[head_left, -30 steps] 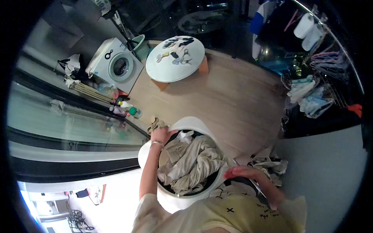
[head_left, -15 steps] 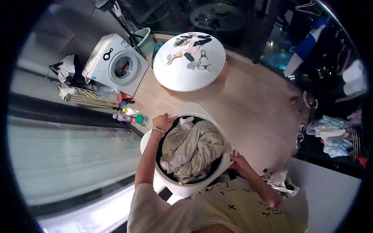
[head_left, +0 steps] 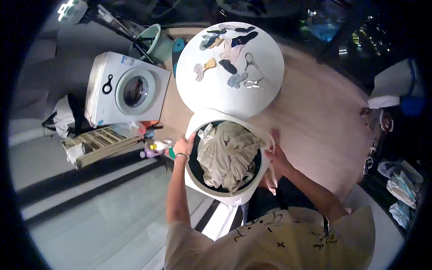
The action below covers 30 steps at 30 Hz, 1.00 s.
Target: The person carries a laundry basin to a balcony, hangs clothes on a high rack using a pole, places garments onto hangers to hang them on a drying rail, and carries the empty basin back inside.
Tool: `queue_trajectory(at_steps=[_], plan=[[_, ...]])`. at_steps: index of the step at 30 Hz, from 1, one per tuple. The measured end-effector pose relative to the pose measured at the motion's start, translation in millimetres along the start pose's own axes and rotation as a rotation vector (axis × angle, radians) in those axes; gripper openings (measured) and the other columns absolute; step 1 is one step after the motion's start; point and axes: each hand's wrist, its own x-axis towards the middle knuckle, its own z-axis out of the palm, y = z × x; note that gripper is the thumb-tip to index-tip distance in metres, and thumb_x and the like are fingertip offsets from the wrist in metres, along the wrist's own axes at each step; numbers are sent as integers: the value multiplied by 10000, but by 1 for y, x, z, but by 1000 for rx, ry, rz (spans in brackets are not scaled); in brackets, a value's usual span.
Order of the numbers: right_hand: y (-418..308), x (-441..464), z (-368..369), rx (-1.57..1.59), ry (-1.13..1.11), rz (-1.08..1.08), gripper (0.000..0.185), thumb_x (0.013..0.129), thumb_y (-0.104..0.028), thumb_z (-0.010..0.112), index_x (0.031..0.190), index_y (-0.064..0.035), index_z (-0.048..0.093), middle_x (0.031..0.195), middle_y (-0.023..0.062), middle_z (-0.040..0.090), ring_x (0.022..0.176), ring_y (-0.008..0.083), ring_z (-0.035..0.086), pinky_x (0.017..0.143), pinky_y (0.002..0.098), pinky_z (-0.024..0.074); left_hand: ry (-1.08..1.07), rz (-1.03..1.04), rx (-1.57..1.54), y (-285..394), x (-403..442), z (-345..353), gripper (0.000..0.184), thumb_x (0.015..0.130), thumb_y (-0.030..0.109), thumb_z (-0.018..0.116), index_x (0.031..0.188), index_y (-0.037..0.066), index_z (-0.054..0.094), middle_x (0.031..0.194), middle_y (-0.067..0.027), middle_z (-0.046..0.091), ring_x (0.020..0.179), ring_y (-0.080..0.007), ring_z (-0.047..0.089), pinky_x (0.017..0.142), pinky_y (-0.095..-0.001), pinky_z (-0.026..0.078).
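A white laundry basket (head_left: 196, 120) with a dark inside stands in front of me, its far rim overlapping the round table in view. Crumpled beige cloth (head_left: 229, 155) fills much of it. My left hand (head_left: 183, 145), a bracelet at the wrist, is closed on the basket's left rim. On the opposite side, my right hand (head_left: 277, 157) is closed around the right rim near a light loop or strap; some of its fingers are hidden. A strip of pale cloth or strap (head_left: 271, 181) hangs outside the basket below that hand.
The round white table (head_left: 198, 96) ahead bears several socks (head_left: 228, 66) and clips (head_left: 253, 83). A front-loading washing machine (head_left: 128, 92) stands left, beside a green tub (head_left: 157, 47). Bottles (head_left: 153, 152) and a folded wooden rack (head_left: 105, 140) lie at the left.
The basket has come up and forward in view, against the table's near edge, with both hands still on it. My view has shifted and turned; the table looks larger.
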Motion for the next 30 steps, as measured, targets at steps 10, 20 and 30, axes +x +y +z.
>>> queue_trajectory(at_steps=[10,20,30], plan=[[-48,211,40,190,186,468,425,754,-329,620,1029,-56,447,851,75,541,776,169,512,671,293,421,-75,5,-30,4,227,25,678,769,632,355,959,13,558,904,-230,584,884,-375,551,760,-442,429],[-30,331,105,-16,298,502,458,723,-381,618,972,-60,407,805,151,597,762,348,590,648,413,477,-41,107,-88,-18,407,107,684,779,569,420,1101,-30,487,1001,-253,549,947,-386,525,820,-436,411],[8,324,139,-180,382,324,585,751,-425,566,1176,-56,406,967,150,563,939,267,541,812,358,411,-19,300,-168,-23,403,91,760,697,536,584,1114,-80,424,1051,-248,508,1000,-368,476,856,-407,381]])
